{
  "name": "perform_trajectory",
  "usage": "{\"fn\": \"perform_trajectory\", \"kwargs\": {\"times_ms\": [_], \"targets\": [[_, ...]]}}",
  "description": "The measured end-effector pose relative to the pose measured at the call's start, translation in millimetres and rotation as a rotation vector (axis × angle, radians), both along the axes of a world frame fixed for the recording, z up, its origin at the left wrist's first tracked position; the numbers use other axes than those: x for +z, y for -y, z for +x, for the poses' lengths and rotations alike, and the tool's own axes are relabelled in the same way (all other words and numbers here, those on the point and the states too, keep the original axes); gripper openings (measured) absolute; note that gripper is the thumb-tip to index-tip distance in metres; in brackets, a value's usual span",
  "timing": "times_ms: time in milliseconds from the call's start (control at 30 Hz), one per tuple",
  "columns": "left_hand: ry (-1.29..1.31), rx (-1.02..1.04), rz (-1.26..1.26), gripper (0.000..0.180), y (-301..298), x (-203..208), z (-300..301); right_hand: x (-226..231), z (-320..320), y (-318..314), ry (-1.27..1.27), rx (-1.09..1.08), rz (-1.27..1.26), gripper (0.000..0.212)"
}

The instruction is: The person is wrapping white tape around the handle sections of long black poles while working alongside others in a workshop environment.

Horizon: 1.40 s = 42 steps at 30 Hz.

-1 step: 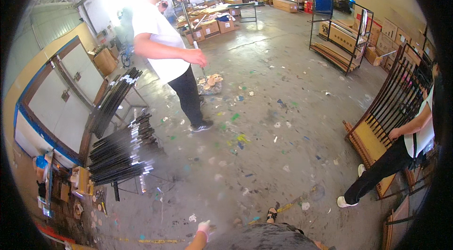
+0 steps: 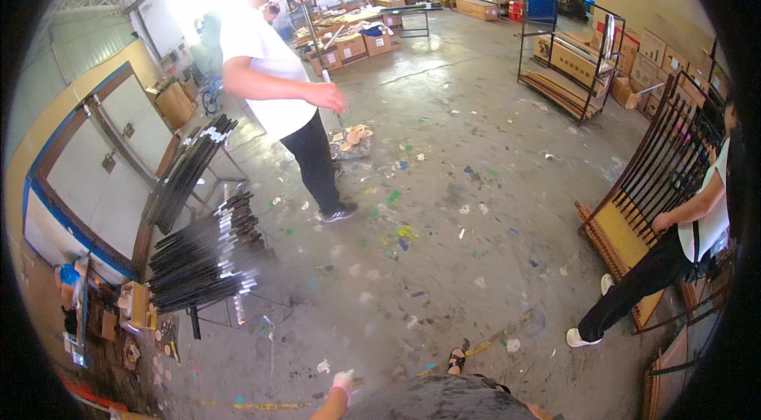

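Across the spotted floor [image 2: 444, 261], black rods [image 2: 194, 261] lie stacked at eight o'clock; my left hand [image 2: 342, 384] hangs at six, I can't tell its grip; right hand unseen. Bumping uneven ends could spill them.

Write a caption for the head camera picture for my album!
One person stands near black rods, another person beside a slanted rack, the wearer's left hand low in view.

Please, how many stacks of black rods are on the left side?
2: a near stack and a far stack just beyond it, both near the white doors. More may be hidden behind them.
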State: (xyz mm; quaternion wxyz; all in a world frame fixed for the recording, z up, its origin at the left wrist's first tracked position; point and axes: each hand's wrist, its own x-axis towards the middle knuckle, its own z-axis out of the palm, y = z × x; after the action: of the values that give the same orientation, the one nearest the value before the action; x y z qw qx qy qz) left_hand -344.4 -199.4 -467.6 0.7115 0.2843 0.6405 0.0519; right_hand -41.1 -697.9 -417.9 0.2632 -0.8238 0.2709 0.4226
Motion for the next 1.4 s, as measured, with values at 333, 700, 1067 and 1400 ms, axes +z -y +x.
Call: {"fn": "perform_trajectory", "kwargs": {"times_ms": [333,700,1067,1400], "targets": [[-0.032,-0.144,-0.041,0.044,-11,33,35,-36,37,-71,0.251,-0.112,0.413,0.016],[-0.088,-0.137,-0.019,0.035,3,-14,-12,6,17,-45,0.091,0.098,0.212,0.028],[-0.063,-0.234,0.017,0.039,2,-12,6,-68,23,-24,0.277,0.486,0.212,0.020],[-0.050,-0.367,0.020,0.046,-12,-10,26,-86,27,-35,0.252,-0.014,0.408,0.018]]}}
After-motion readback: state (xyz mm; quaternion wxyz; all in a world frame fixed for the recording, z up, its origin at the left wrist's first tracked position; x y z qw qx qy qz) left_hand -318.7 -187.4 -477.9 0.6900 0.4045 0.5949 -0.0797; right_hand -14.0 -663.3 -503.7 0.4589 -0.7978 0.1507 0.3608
